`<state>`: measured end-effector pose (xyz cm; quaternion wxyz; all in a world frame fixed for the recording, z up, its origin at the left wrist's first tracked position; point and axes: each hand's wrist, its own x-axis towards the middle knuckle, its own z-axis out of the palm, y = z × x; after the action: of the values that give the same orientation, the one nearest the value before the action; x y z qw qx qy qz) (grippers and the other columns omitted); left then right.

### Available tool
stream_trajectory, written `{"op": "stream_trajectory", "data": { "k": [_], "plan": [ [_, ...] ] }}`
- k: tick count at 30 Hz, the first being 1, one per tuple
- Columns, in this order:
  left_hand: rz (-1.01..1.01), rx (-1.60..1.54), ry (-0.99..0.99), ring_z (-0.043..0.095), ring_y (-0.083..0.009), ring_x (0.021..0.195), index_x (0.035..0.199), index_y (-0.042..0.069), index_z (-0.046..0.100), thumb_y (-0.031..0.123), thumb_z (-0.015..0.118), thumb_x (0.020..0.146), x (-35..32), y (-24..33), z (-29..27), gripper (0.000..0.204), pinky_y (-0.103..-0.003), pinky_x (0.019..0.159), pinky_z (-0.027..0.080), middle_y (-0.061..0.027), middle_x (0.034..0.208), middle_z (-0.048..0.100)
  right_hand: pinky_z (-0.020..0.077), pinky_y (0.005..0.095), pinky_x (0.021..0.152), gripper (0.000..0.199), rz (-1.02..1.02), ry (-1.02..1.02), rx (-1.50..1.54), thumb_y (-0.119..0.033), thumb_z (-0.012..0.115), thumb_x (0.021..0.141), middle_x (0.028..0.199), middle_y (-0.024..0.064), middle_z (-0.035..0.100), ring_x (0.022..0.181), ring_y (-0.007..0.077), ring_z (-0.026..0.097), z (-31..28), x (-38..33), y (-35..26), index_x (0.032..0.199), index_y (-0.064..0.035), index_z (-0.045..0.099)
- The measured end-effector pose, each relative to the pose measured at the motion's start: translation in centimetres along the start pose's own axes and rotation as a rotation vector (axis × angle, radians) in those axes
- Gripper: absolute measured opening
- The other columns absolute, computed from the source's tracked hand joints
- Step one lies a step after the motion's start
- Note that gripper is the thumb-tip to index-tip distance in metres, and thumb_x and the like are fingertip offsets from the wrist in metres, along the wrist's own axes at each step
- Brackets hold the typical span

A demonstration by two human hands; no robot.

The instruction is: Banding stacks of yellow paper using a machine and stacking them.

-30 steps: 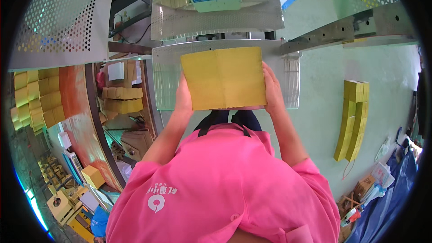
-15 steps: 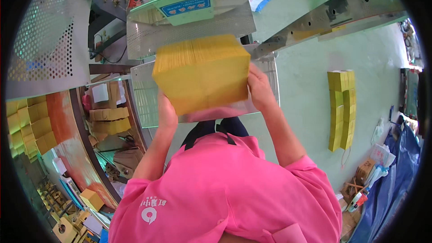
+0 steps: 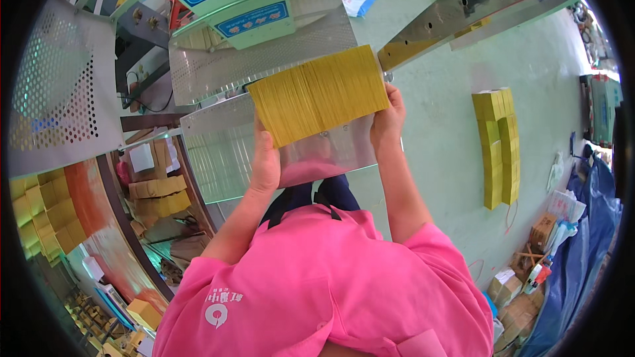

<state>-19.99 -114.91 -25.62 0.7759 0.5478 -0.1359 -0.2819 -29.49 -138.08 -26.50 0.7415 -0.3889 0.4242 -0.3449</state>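
Between my hands is a thick stack of yellow paper sheets (image 3: 322, 96), its many thin edges turned up toward me and its right end tilted away. My left hand (image 3: 266, 158) presses against the stack's left end, thumb along the near corner. Against the right end is my right hand (image 3: 389, 119), its fingers partly hidden behind the paper. Beneath the stack lies a shiny metal tray (image 3: 225, 149) of the machine; I cannot tell whether the paper touches it.
A perforated metal panel (image 3: 66, 86) stands at the left, and a steel rail (image 3: 456, 16) slants across the upper right. Yellow paper stacks (image 3: 493, 152) lie in rows on the floor at right. A wooden table (image 3: 112, 218) is at left, a blue tarp (image 3: 575, 251) at far right.
The stack has turned so that its sheet edges, rather than its broad flat face, now show toward me. Both hands moved with it, and the view shifted slightly.
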Motion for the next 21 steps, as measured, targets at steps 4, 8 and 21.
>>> {"op": "stream_trajectory", "data": {
  "k": [4, 8, 21],
  "plan": [
    [0.037, 0.165, 0.017, 0.021, -0.0196, 0.143, 0.151, 0.005, 0.018, 0.044, 0.037, 0.102, 0.7, 1.0, 2.3, 0.066, -0.036, 0.117, 0.014, -0.0082, 0.155, 0.025, 0.0456, 0.0295, 0.083, 0.017, -0.214, -0.011, -0.194, 0.000, 0.054, 0.087, 0.104, 0.0065, 0.063, 0.094, 0.0153, 0.058, -1.4, -0.7, -2.1, 0.103, 0.0001, 0.060],
    [0.009, 0.111, 0.043, 0.018, -0.0198, 0.144, 0.153, 0.006, 0.011, 0.040, 0.040, 0.101, 0.6, 1.5, 2.4, 0.069, -0.037, 0.117, 0.012, -0.0075, 0.157, 0.019, 0.0395, 0.0410, 0.104, 0.042, -1.052, -0.418, -0.833, 0.001, 0.058, 0.080, 0.124, 0.0180, 0.057, 0.122, 0.0359, 0.051, 3.5, -7.4, -10.3, 0.122, -0.0035, 0.057],
    [-0.067, 0.068, 0.045, 0.022, -0.0211, 0.143, 0.153, 0.004, 0.011, 0.031, 0.042, 0.101, 0.6, 2.4, 2.8, 0.066, -0.036, 0.117, 0.014, -0.0085, 0.155, 0.023, 0.0183, 0.0509, 0.115, 0.068, -1.163, -0.728, -1.425, -0.042, 0.059, 0.084, 0.149, 0.0099, 0.038, 0.141, 0.0282, 0.029, 11.0, -5.8, -9.6, 0.140, -0.0073, 0.043]
  ]
}}
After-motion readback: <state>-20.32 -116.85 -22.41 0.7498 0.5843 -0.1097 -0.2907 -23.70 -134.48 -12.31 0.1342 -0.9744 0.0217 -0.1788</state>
